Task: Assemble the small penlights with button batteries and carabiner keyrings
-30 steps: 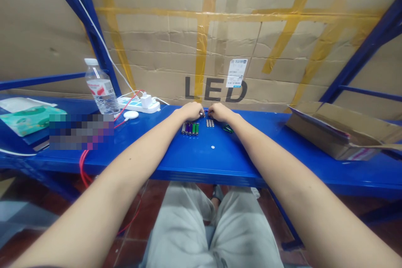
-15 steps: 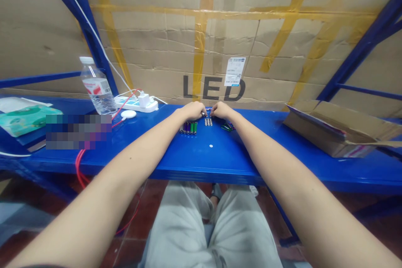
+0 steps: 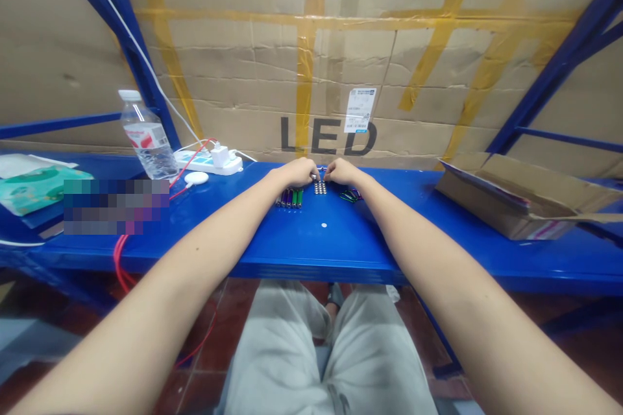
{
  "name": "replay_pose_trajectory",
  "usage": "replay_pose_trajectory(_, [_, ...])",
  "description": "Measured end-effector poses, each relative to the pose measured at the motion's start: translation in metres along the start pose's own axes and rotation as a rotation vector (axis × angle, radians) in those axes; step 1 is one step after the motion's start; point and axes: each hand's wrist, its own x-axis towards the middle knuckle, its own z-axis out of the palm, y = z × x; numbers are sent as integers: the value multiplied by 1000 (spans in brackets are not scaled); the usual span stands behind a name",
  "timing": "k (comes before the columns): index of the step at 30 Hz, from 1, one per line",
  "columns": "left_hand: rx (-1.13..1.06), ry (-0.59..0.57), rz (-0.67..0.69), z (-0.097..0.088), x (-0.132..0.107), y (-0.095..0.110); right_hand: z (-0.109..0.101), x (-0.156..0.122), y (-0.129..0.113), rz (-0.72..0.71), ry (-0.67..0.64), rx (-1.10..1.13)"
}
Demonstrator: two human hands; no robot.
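My left hand (image 3: 300, 172) is closed at the far part of the blue table, its fingertips pinched together. Facing it, my right hand (image 3: 341, 172) is closed too, fingers curled and pointing inward. Between the fingertips lies a small block of round metallic pieces (image 3: 320, 188) in close rows, which both hands reach or nearly touch. Whatever the fingers hold is too small to make out. Under my left wrist stands a row of slim cylinders (image 3: 294, 199), dark, purple and green. Beside my right wrist lie some shiny green and purple pieces (image 3: 349, 196), partly hidden.
The blue table (image 3: 302, 246) carries an open cardboard box (image 3: 506, 207) at right. On the left are a water bottle (image 3: 148, 139), a power strip (image 3: 219, 159), a white puck (image 3: 196, 178) and a tissue pack (image 3: 43, 188). A small white disc (image 3: 324, 225) lies nearer me.
The view has shifted slightly. Both hands stay over the small metallic pieces, with only slight finger movement; the right fingertips sit a little closer to the pieces.
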Motion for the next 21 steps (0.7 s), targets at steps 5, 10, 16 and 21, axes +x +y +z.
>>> replay_pose_trajectory(5, [-12, -7, -13, -1, -1, 2, 0, -1, 0, 2, 1, 20])
replay_pose_trajectory(10, [-22, -13, -16, -2, -3, 3, 0, 0, 1, -4, 1, 40])
replay_pose_trajectory(16, [-30, -17, -23, -4, -4, 5, 0, -1, 0, -10, -3, 34])
replay_pose_trajectory(21, [-32, -16, -33, -4, -4, 6, 0, -3, -2, -2, -10, 34])
